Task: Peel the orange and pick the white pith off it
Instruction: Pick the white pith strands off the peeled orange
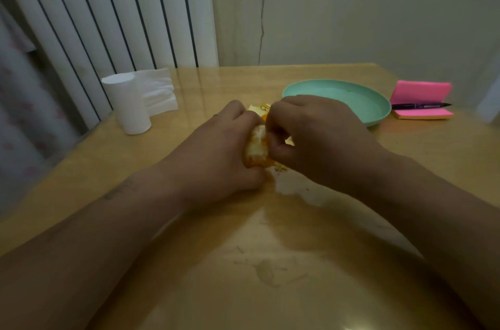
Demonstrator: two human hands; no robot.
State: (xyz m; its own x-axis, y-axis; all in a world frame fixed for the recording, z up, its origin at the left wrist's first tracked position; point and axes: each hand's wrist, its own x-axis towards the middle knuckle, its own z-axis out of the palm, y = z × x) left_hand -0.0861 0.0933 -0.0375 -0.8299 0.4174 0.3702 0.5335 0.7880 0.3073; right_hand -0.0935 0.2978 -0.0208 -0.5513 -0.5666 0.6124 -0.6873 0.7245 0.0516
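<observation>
The left hand wraps the soft, pith-streaked orange, long axis roughly upright. The right hand's grip pinches its side.

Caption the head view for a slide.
Left hand grips the orange; right hand picks at it, near a plate.

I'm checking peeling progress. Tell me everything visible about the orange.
The orange is mostly hidden between both hands, over the wooden table. The visible strip looks peeled: pale, with white pith over orange flesh. The left hand wraps round it; the right hand pinches at its surface. Behind it lie peel pieces.
</observation>
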